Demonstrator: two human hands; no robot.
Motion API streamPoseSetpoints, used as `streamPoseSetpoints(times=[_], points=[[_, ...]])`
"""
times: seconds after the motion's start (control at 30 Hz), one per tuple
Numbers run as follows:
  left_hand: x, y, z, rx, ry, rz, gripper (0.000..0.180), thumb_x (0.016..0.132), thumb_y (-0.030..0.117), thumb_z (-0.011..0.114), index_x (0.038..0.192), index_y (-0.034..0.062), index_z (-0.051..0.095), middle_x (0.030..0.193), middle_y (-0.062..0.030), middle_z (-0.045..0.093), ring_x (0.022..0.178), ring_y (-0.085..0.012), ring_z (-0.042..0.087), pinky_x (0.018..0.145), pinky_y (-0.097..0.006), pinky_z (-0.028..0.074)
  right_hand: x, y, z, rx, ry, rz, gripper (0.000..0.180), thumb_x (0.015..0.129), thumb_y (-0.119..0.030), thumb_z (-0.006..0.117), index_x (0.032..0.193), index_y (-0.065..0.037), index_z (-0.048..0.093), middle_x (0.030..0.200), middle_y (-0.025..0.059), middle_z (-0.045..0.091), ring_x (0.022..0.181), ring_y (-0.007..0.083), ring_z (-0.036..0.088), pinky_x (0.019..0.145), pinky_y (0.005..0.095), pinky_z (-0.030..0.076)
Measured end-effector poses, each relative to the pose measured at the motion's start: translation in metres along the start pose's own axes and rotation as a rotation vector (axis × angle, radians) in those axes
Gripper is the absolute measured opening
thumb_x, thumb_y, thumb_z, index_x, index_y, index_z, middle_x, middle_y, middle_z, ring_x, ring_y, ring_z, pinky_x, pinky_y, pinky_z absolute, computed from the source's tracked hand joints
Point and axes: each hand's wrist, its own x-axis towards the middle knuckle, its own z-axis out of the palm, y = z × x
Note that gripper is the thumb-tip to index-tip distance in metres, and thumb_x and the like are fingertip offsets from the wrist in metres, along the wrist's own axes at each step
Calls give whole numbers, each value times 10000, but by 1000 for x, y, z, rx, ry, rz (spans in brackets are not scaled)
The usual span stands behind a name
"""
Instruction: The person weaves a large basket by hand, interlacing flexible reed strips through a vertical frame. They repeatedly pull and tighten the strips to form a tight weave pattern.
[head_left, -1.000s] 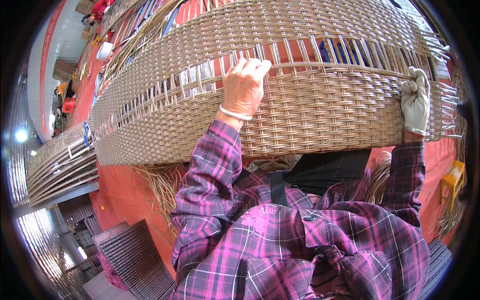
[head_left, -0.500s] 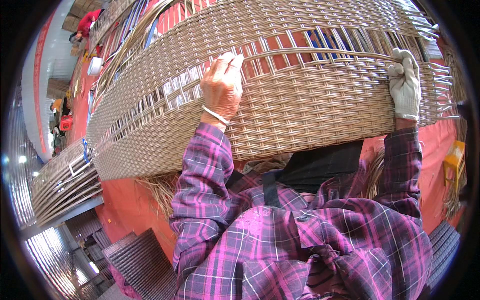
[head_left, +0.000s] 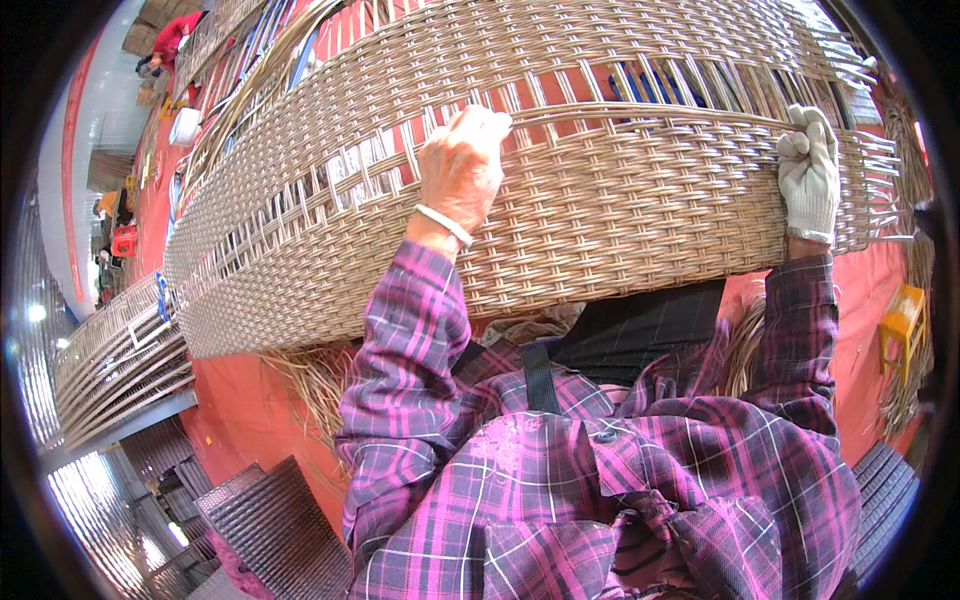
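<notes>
Both hands grip the wicker frame spanning the upper frame: bare left hand at upper centre, gloved right hand at upper right, fingers curled over its strands.

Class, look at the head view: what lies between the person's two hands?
Head view: between the left hand and gloved right hand stretches only the woven wicker panel.
</notes>
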Motion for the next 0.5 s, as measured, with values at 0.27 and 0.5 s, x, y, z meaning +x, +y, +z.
streamPoseSetpoints(times=[0.27,0.5], points=[[13,-9,28,176,23,-36,323,816,79,569,1105,146,699,1075,-33,684,1022,-252,588,893,-408,474,-2,2,14,-45,35,9,195,1012,-120,526,1112,19,620,1032,111,647,712,69,520,673,216,476],[11,-5,17,141,100,46,196,869,36,591,1011,51,725,1023,-100,701,990,-264,632,905,-385,465,-5,-1,29,-100,65,-58,174,989,-79,559,1114,34,599,1032,117,659,758,62,517,694,185,476]])
